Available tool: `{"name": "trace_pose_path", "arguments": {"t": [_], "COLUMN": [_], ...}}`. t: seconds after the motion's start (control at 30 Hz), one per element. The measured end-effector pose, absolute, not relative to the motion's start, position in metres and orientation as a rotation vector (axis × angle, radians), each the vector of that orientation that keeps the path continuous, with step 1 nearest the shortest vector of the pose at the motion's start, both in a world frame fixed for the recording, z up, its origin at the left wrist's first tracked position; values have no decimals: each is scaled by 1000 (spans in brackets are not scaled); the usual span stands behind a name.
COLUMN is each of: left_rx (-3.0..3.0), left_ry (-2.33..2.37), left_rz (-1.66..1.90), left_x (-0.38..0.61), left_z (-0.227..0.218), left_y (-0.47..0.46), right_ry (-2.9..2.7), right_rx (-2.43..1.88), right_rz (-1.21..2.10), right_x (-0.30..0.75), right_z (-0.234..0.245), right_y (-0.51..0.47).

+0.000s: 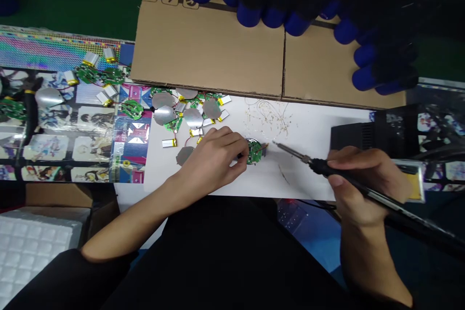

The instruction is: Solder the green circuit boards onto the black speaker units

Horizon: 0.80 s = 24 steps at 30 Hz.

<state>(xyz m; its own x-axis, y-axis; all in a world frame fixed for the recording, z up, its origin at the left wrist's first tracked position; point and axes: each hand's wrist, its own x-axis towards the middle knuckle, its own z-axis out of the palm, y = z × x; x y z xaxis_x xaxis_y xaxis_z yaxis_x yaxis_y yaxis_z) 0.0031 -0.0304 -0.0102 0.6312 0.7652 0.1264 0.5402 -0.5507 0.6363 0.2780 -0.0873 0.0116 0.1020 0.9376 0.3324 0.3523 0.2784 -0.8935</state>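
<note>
A small green circuit board [255,151] lies on the white sheet [308,174], its left edge pinched by my left hand [221,157]. The fingers cover part of the board, and a reddish bit sticks out at its right end. My right hand [363,184] grips a soldering iron [319,166] like a pen. The iron's tip points left and is just right of the board, with a small gap between them. Left of my left hand is a heap of green boards, grey metal discs [164,115] and silver battery cells [169,143] with yellow ends.
Cardboard boxes [210,48] stand behind the sheet, with several blue cylinders [298,23] on top. Small scraps [271,118] and thin wires litter the sheet. A black box [348,140] and a yellow pad in a case [414,184] are at right. Pliers [31,106] lie far left.
</note>
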Motion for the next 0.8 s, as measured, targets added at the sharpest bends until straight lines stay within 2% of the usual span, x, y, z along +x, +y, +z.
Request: {"name": "trace_pose_path", "arguments": {"t": [0.07, 0.23, 0.47, 0.6, 0.8], "left_rx": [2298, 2326, 2431, 2520, 2534], "left_ry": [1017, 1009, 896, 755, 727], "left_rz": [532, 505, 563, 673, 627], "left_x": [3, 3, -4, -9, -8], "left_z": [-10, -10, -12, -20, -26], "left_y": [-30, -29, -26, -22, -16], "right_ry": [-1321, -1195, -1591, -1600, -1708], "right_rx": [-1345, -1369, -1451, -1419, -1364], "right_rz": [592, 803, 566, 633, 734], "right_x": [268, 227, 193, 200, 214], "right_z": [10, -7, -41, -43, -39], "right_y": [-93, -111, -115, -103, -89]}}
